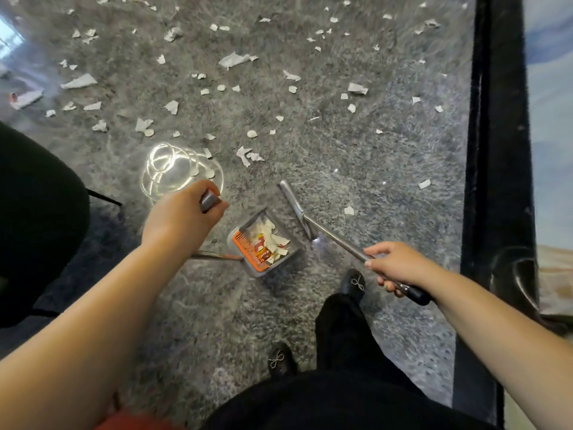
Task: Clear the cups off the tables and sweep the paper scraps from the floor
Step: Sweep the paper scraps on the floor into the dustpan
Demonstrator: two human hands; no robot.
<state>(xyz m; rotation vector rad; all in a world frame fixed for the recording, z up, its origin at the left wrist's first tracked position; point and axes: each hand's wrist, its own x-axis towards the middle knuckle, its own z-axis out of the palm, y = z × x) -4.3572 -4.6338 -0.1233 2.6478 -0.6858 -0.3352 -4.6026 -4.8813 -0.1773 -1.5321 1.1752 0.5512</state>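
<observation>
Scraps (234,59) litter grey floor (310,150). Left hand (183,214) grips dustpan handle (209,200); dustpan (263,243) on floor holds scraps. Right hand (398,266) curls round broom pole (338,240); head (294,206) seemingly touching floor beside dustpan.

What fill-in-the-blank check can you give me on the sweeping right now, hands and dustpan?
1. The left hand grips the handle of the ____.
2. The right hand grips the handle of the ____.
3. The dustpan on the floor holds ____ scraps.
4. The comb edge of the dustpan is coloured ____.

Missing words: dustpan; broom; paper; orange
</observation>
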